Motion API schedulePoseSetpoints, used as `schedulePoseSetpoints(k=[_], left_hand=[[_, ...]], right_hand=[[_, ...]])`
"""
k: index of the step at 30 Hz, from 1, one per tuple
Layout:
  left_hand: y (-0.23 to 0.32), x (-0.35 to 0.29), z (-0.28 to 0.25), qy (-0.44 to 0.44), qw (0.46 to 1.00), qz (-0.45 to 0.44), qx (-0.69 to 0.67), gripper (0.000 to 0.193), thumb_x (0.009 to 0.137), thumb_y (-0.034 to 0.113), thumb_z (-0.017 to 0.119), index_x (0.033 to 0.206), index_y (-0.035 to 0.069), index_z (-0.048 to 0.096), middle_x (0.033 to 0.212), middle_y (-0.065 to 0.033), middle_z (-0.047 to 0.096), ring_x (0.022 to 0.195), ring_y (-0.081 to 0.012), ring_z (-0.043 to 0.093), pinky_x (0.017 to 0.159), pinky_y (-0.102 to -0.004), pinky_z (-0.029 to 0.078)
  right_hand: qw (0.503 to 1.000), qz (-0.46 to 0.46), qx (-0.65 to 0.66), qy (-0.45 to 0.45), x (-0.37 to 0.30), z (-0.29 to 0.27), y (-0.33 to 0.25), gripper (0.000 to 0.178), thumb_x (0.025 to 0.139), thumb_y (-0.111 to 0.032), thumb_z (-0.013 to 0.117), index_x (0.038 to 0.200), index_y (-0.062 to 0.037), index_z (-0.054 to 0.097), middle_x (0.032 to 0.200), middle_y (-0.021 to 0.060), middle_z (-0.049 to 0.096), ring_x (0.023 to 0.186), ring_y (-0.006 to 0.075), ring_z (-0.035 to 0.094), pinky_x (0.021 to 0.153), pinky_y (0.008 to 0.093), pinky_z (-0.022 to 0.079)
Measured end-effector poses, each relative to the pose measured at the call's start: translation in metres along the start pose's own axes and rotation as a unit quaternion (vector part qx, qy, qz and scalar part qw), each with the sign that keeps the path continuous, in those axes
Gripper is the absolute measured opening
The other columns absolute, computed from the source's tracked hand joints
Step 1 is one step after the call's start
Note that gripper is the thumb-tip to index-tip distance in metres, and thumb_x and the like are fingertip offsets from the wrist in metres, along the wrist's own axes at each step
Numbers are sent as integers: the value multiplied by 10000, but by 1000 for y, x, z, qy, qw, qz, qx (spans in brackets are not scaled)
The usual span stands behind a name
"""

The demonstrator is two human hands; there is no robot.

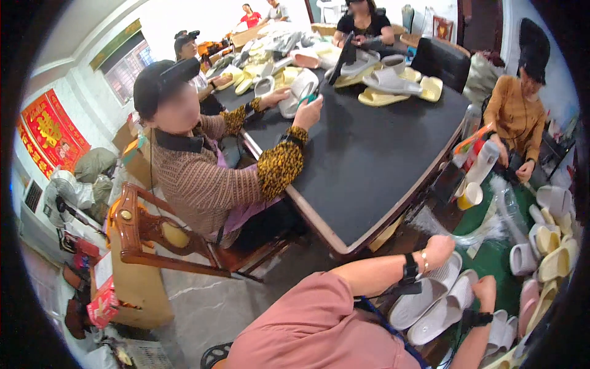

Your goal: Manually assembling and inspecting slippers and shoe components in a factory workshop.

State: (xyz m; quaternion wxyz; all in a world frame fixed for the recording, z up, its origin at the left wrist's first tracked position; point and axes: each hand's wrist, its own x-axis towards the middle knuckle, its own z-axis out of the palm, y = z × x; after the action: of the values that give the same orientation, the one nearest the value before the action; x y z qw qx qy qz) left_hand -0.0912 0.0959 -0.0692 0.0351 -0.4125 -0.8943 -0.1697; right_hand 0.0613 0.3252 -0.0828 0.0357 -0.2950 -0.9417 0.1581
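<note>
My left hand (439, 251) is curled into a fist at the far end of a pale grey slipper (413, 307), close to a clear plastic bag (470, 237). What its fingers hold, if anything, is hidden. To its right and nearer, my right hand (485, 290) is also closed, beside the upper of a second pale grey slipper (430, 328). Its fingertips are too small to make out. The two slippers lie side by side, soles down, between my forearms. Black bands circle both wrists.
A black-topped table (356, 178) stands ahead, piled with slippers at its far end. A co-worker (203, 166) sits at its left, holding a grey slipper (301, 92) and a green-handled tool. On the green surface at right are several slippers (556, 261) and a yellow cup (470, 197).
</note>
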Motion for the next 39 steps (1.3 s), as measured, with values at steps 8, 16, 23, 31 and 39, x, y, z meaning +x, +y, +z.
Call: schedulePoseSetpoints(k=[8, 16, 23, 31, 39], left_hand=[[-6, 1, 7, 14, 999, -3, -38, 62, 701, 83, 649, 690, 60, 706, 698, -134, 683, 657, -284, 696, 579, -383, 562], [0, -16, -13, -16, 1000, 8, -14, 81, 730, 93, 637, 700, 71, 709, 716, -120, 693, 687, -273, 701, 594, -368, 565], [-6, -8, -8, -12, 1000, 23, -2, 94, 768, 109, 636, 728, 76, 715, 728, -118, 699, 709, -263, 711, 581, -374, 562], [15, -4, -16, -1, 970, -18, -241, 205, 877, 217, 604, 888, 15, 573, 777, -202, 659, 747, -383, 658, 640, -488, 516], [22, -19, -15, 19, 883, -39, -468, 179, 854, 169, 642, 819, -1, 599, 714, -190, 641, 686, -329, 654, 615, -419, 488]], right_hand=[[988, 48, -136, -60, -10, -23, -40, 258, 638, -172, 721, 778, 43, 694, 883, 275, 662, 854, 412, 664, 745, 461, 545], [996, 33, -64, -61, -25, -15, -31, 200, 619, -169, 668, 703, 8, 712, 766, 259, 655, 769, 389, 674, 727, 436, 544], [999, -19, 28, 35, -17, -2, -10, 189, 588, -140, 685, 660, 35, 689, 649, 229, 648, 624, 328, 678, 632, 381, 545], [941, 4, 336, 36, -18, -12, -28, 130, 832, 5, 573, 745, 0, 476, 600, 102, 589, 425, 131, 526, 383, 294, 411], [921, -33, 387, 15, -24, -8, -54, 89, 826, 15, 577, 908, 11, 543, 647, 60, 586, 476, 86, 516, 416, 248, 414]])
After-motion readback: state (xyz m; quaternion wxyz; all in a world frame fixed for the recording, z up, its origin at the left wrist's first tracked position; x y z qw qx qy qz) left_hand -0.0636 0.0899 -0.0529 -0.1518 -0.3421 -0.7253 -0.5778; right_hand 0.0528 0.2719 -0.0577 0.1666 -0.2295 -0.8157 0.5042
